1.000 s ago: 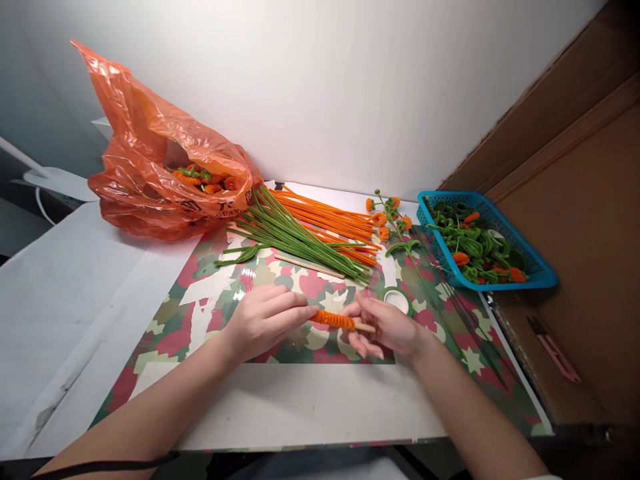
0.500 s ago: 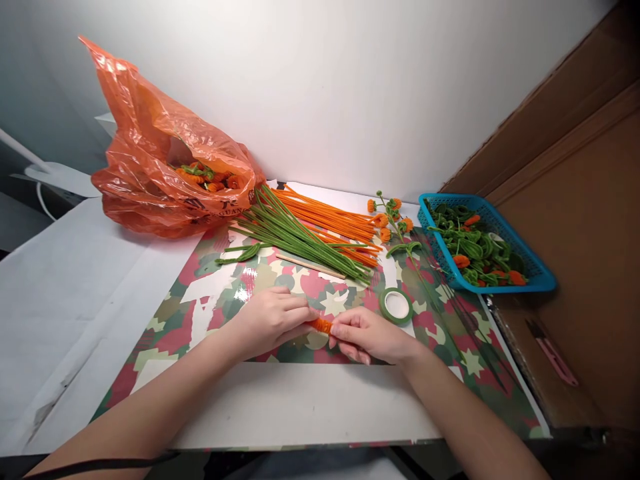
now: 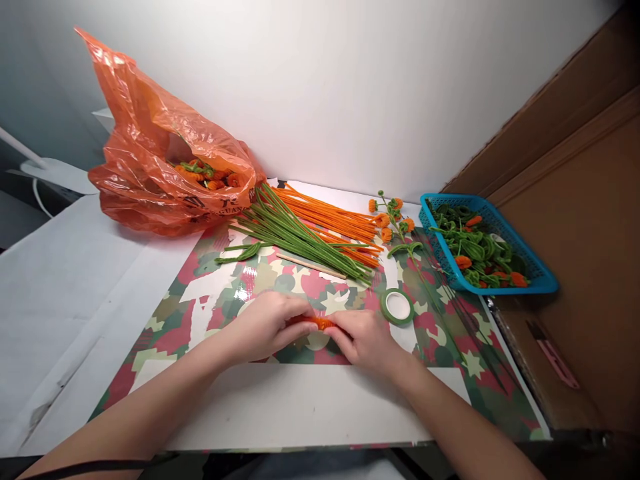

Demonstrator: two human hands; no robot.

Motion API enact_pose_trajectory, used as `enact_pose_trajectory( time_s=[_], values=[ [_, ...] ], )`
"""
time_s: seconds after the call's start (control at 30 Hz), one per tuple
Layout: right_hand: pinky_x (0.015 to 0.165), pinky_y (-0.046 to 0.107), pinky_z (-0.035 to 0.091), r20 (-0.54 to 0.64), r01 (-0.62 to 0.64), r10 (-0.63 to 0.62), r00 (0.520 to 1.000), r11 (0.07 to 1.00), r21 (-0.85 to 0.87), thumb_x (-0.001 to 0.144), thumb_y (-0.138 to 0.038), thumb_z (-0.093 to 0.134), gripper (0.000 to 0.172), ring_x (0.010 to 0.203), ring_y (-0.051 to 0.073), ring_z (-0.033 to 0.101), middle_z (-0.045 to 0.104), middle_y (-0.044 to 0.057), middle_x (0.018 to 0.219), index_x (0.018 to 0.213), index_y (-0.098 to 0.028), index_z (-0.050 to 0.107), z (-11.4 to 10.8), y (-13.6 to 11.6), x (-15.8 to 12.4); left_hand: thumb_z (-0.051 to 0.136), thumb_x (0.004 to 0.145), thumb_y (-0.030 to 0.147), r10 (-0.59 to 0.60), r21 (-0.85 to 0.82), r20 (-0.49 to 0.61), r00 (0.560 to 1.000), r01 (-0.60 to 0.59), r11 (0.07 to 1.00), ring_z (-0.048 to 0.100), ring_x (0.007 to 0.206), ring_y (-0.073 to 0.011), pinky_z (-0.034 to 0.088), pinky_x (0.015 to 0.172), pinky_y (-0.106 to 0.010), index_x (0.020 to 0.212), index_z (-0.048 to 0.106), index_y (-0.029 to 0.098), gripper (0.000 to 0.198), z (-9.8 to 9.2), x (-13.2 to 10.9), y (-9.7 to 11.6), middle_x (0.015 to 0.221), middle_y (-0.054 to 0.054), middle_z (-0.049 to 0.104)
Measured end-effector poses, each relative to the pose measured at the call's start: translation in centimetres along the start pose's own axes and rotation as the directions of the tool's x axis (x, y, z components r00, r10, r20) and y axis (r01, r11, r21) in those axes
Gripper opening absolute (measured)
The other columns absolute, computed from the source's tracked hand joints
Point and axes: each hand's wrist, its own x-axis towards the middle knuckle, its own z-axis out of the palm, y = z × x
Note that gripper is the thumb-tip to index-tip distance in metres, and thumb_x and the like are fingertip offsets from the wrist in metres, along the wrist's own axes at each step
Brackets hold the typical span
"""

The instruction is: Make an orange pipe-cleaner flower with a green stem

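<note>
Between my two hands, low over the patterned mat, is a short coiled orange pipe cleaner. My left hand pinches its left end, thumb underneath and fingers over the top. On its right end, my right hand closes thumb and fingertips. Both ends of the coil are hidden by the fingers. Just beyond my right hand lies a roll of green tape. A thin wooden stick rests behind my hands, beside a bundle of green pipe cleaners that crosses over orange pipe cleaners.
An orange plastic bag with orange and green pieces stands back left. A made-up stem with orange flowers lies right of centre. A blue basket holds green and orange pieces. At the far right, a pink cutter lies near cardboard.
My right hand has turned over, its back now facing up, and moved slightly left. My left thumb has come into view under the coil, and less of the coil shows.
</note>
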Motion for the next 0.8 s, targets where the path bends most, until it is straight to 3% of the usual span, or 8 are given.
enact_pose_trajectory(
  time_s=[0.07,0.13,0.23,0.27,0.33,0.47,0.63,0.8],
  values=[
    [0.056,0.024,0.032,0.008,-0.077,0.077,0.997,0.995,0.061,0.093,-0.03,0.046,0.027,0.06,0.013,0.049,0.06,0.002,0.065,0.075,-0.017,0.06,-0.4,-0.2,0.1,0.048,0.095,0.032,0.04,0.059,-0.084,0.996,-0.036,0.998,0.057,0.057,-0.0109,0.038,0.053,-0.021,0.084,0.063,0.019,0.023,0.4,0.1,-0.1,0.068,0.0,0.067],
    [0.053,0.022,0.034,0.133,-0.219,0.189,0.973,0.936,0.276,0.095,-0.037,0.044,0.033,0.055,0.011,0.049,0.056,0.001,0.062,0.072,-0.017,0.057,-1.0,-0.2,0.3,0.045,0.096,0.032,0.166,0.183,-0.163,0.973,-0.135,0.974,0.058,0.058,-0.0114,0.038,0.053,-0.022,0.088,0.063,0.018,0.024,0.8,0.2,-0.2,0.07,0.0,0.066],
    [0.048,0.021,0.038,0.441,-0.452,0.2,0.875,0.662,0.597,0.095,-0.055,0.036,0.045,0.046,0.008,0.05,0.058,0.0,0.063,0.083,-0.015,0.055,-1.6,0.2,0.4,0.041,0.097,0.027,0.387,0.386,-0.191,0.902,-0.293,0.875,0.055,0.057,-0.0117,0.036,0.053,-0.024,0.092,0.062,0.018,0.024,1.0,0.3,-0.1,0.068,0.0,0.063],
    [0.046,0.02,0.039,0.512,-0.509,0.176,0.841,0.58,0.636,0.093,-0.059,0.036,0.049,0.043,0.008,0.05,0.06,0.0,0.064,0.089,-0.015,0.055,-1.8,0.4,0.5,0.041,0.097,0.025,0.429,0.429,-0.187,0.884,-0.319,0.845,0.054,0.056,-0.0117,0.036,0.052,-0.025,0.093,0.062,0.018,0.023,0.9,0.3,0.0,0.068,0.0,0.063],
    [0.044,0.02,0.039,0.593,-0.571,0.136,0.794,0.505,0.648,0.091,-0.063,0.039,0.052,0.039,0.007,0.049,0.061,0.0,0.064,0.097,-0.014,0.055,-1.8,0.8,0.5,0.041,0.097,0.023,0.464,0.47,-0.185,0.866,-0.337,0.816,0.053,0.056,-0.0114,0.037,0.053,-0.025,0.095,0.061,0.019,0.021,0.8,0.4,0.2,0.069,0.001,0.062],
    [0.045,0.018,0.039,0.61,-0.564,0.105,0.785,0.527,0.636,0.092,-0.057,0.044,0.043,0.043,0.006,0.05,0.062,0.0,0.067,0.095,-0.015,0.054,-1.8,0.8,0.5,0.039,0.098,0.029,0.469,0.473,-0.166,0.867,-0.347,0.81,0.052,0.057,-0.0113,0.039,0.056,-0.025,0.088,0.061,0.019,0.026,0.8,0.4,0.5,0.068,0.0,0.062],
    [0.05,0.017,0.039,0.513,-0.489,0.158,0.844,0.62,0.613,0.093,-0.04,0.049,0.028,0.052,0.006,0.051,0.061,0.0,0.071,0.083,-0.015,0.055,-2.2,-0.4,0.4,0.033,0.1,0.029,0.466,0.473,-0.145,0.873,-0.353,0.807,0.048,0.052,-0.011,0.037,0.055,-0.026,0.076,0.058,0.018,0.036,1.2,0.6,0.7,0.061,0.001,0.058],
    [0.054,0.019,0.04,0.334,-0.33,0.178,0.926,0.812,0.482,0.091,-0.018,0.044,0.019,0.057,0.009,0.054,0.062,0.0,0.071,0.078,-0.016,0.058,-2.0,-1.4,0.3,0.036,0.099,0.028,0.412,0.442,-0.145,0.9,-0.313,0.84,0.046,0.048,-0.0101,0.035,0.052,-0.026,0.074,0.057,0.019,0.035,1.4,0.3,0.5,0.06,0.002,0.057]
  ],
)
